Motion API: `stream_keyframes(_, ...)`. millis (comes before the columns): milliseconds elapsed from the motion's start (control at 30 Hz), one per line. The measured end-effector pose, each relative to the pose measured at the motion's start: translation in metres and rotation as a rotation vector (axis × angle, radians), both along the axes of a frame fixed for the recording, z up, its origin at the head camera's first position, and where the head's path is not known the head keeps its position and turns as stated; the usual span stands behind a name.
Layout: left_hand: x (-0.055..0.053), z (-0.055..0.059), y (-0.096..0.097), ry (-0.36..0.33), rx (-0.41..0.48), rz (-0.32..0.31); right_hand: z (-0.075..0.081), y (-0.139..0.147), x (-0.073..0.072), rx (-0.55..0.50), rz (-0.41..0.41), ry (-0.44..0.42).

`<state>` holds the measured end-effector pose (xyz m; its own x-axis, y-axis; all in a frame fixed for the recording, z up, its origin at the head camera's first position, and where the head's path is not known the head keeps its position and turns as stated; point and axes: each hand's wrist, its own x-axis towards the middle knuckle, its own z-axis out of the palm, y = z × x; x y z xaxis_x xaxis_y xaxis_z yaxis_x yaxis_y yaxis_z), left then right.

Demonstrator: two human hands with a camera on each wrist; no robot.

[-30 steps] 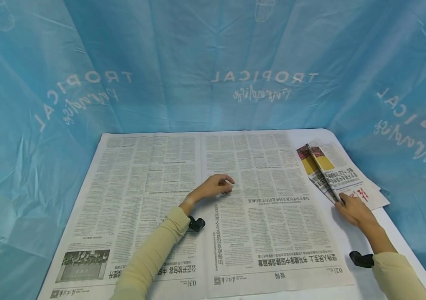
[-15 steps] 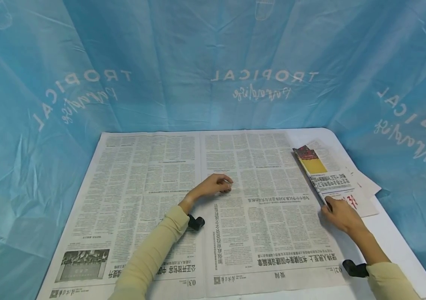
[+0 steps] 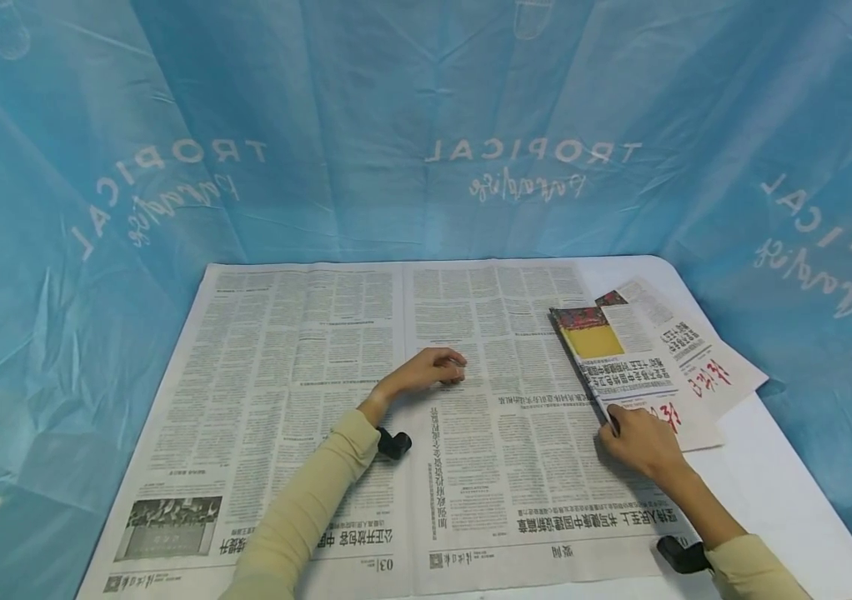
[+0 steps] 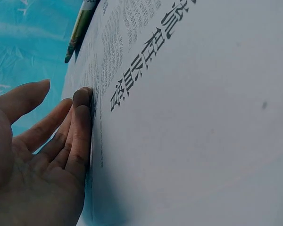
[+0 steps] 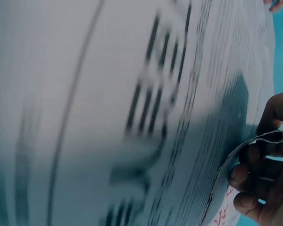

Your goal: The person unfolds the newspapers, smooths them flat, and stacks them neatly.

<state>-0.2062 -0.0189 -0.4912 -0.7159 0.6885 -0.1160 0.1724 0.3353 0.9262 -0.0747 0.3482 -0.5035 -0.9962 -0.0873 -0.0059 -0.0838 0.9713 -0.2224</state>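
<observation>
An opened-out newspaper [image 3: 336, 350] covers most of the white table. My left hand [image 3: 426, 372] rests on its middle near the centre fold, with loosely bent fingers and nothing in them, as the left wrist view also shows [image 4: 52, 155]. On the right, my right hand [image 3: 644, 442] pinches the near left corner of a folded newspaper [image 3: 632, 367] with a red and yellow picture and red lettering. In the right wrist view its paper edge [image 5: 220, 181] runs between thumb and fingers. The held newspaper overlaps the right part of the opened-out one.
Another folded newspaper [image 3: 734, 387] lies at the table's right side, partly covered by the held one. A strip of white tabletop [image 3: 771, 492] shows along the right edge. Blue printed curtains [image 3: 366, 125] hang around the back and both sides.
My right hand has moved left, drawing the top folded newspaper off the one beneath, which now shows more. The left hand has stayed in place.
</observation>
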Motion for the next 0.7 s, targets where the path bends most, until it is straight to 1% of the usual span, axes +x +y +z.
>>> stream_keyframes(133,0.0,-0.003,0.0,-0.018,0.022,-0.01,-0.002,-0.015,0.0,-0.005,0.003,-0.018)
stream_keyframes(233,-0.001,-0.004,-0.002,-0.018,0.037,-0.026,-0.003,-0.023,0.001,-0.019,0.011,-0.018)
stream_keyframes(267,-0.003,-0.009,-0.003,-0.002,0.053,-0.035,-0.004,-0.026,0.002,-0.024,0.014,-0.014)
stream_keyframes(367,-0.003,-0.008,-0.003,0.008,0.056,-0.038,-0.005,-0.034,0.003,-0.034,0.027,0.001)
stream_keyframes(467,-0.002,-0.008,-0.002,0.008,0.036,-0.014,-0.005,-0.045,0.003,-0.047,0.042,0.017)
stream_keyframes(500,0.001,-0.003,-0.002,-0.008,0.017,0.006,-0.005,-0.049,0.003,-0.052,0.05,0.022)
stream_keyframes(600,0.002,-0.003,0.001,-0.005,-0.007,0.036,-0.006,-0.06,0.003,-0.063,0.07,0.027)
stream_keyframes(700,0.003,-0.003,0.002,-0.01,-0.016,0.045,-0.006,-0.07,0.004,-0.064,0.092,0.035)
